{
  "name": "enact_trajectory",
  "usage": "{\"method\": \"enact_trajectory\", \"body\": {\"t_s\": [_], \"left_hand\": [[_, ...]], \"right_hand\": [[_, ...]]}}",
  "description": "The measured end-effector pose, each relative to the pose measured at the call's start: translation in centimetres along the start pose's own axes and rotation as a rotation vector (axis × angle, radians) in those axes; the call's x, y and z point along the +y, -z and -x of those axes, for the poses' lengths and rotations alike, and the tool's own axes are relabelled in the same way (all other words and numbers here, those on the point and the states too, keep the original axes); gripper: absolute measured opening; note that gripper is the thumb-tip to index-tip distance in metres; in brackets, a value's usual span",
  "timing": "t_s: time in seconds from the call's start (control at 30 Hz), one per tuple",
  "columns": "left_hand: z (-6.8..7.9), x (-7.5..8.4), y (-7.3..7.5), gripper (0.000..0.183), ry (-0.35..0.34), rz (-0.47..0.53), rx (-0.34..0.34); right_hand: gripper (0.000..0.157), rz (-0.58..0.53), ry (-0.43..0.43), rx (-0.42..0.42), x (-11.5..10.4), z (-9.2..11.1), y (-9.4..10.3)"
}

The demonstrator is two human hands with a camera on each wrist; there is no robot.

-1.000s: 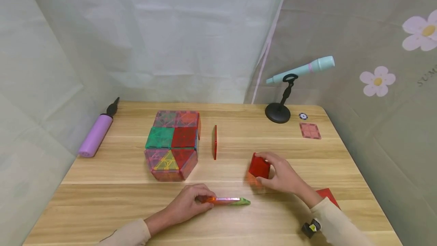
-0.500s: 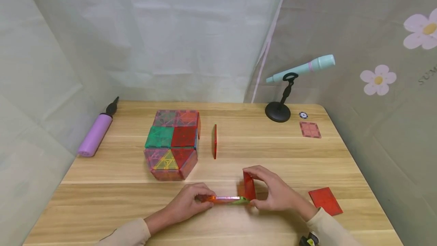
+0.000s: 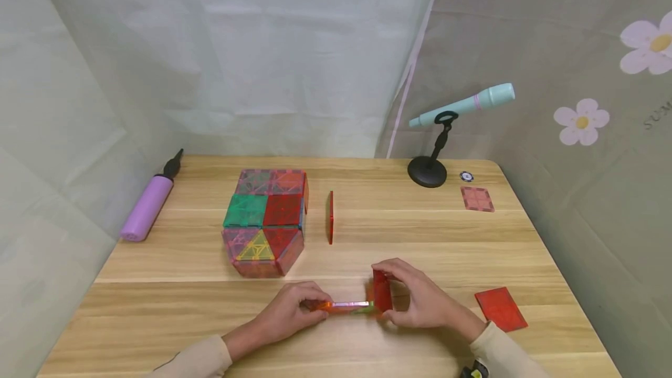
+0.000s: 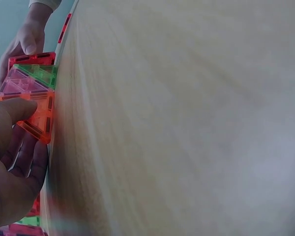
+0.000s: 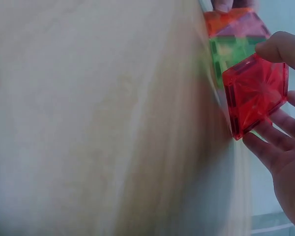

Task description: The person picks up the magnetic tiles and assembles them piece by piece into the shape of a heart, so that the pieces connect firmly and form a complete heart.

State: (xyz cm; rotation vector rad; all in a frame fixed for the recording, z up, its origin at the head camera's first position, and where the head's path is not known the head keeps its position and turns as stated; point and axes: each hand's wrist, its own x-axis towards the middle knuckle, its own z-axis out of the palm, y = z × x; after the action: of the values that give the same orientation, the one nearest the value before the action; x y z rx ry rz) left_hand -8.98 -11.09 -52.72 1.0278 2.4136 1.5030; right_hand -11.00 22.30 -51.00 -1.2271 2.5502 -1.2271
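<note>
My left hand pinches the orange triangular magnetic tile between thumb and fingers. That tile stands on edge in a row with a pink triangle and a green triangle. Across the row's right end is a red square magnetic tile, held by my right hand at its edges. It meets the green end in the head view; the right wrist view shows its broad face in front of the green tile. Whether the magnets have joined is not visible.
A box-like tile structure stands left of centre. Beside it, a thin red tile stands upright. A red square and a pink square lie to the right. A microphone stand, poker chip and purple hand pump are farther back.
My right hand has brought the red square tile left and toward me, up against the green end of the row. The left hand has stayed in place.
</note>
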Motion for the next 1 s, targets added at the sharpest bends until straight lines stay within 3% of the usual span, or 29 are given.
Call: {"method": "enact_trajectory", "body": {"t_s": [0.3,0.67,1.0], "left_hand": [[-0.1,0.1,-0.1,0.017,-0.001,-0.007,-0.012],[-0.1,0.1,-0.1,0.017,0.019,-0.01,-0.011],[-0.9,0.5,-1.1,0.018,-0.039,-0.049,-0.01]], "right_hand": [[0.082,-0.013,0.012,-0.019,0.1,-0.3,0.2],[0.102,0.11,-0.09,-0.02,-0.5,-0.1,-0.4],[0.099,0.106,-0.166,0.047,-0.2,0.8,0.0]]}}
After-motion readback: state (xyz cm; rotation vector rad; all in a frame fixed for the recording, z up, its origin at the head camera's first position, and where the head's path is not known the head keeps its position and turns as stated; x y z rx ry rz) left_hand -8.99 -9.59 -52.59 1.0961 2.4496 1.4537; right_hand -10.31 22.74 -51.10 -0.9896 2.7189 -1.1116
